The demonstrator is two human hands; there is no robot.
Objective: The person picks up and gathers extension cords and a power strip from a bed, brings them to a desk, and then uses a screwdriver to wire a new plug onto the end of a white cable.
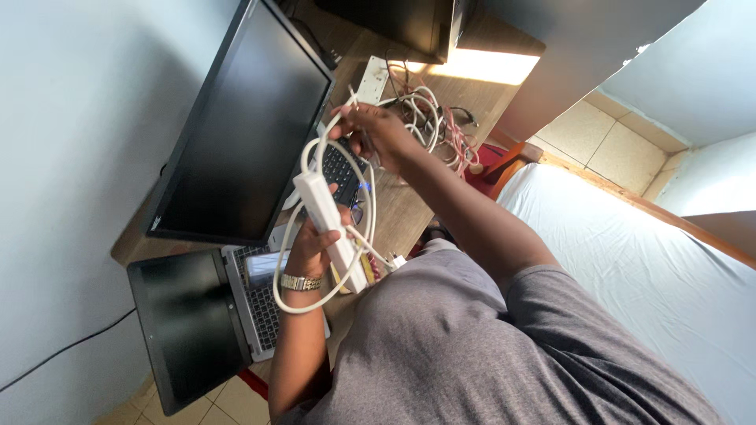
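My left hand [312,249], with a metal watch on its wrist, grips a long white power strip [321,206] over the wooden desk [405,211]. The strip's white cable [315,149] curls in loose loops around that hand and up to my right hand [379,131]. The right hand pinches the cable near the upper end of the loop, in front of a dark monitor [244,126]. Both hands are raised above the desk top.
An open laptop [197,323] with a dark screen sits beside the monitor. A black keyboard [339,169] lies under the hands. A tangle of white and red cables [441,130] and another white socket strip [372,79] lie further along the desk. A bed with a white sheet [630,252] is beside me.
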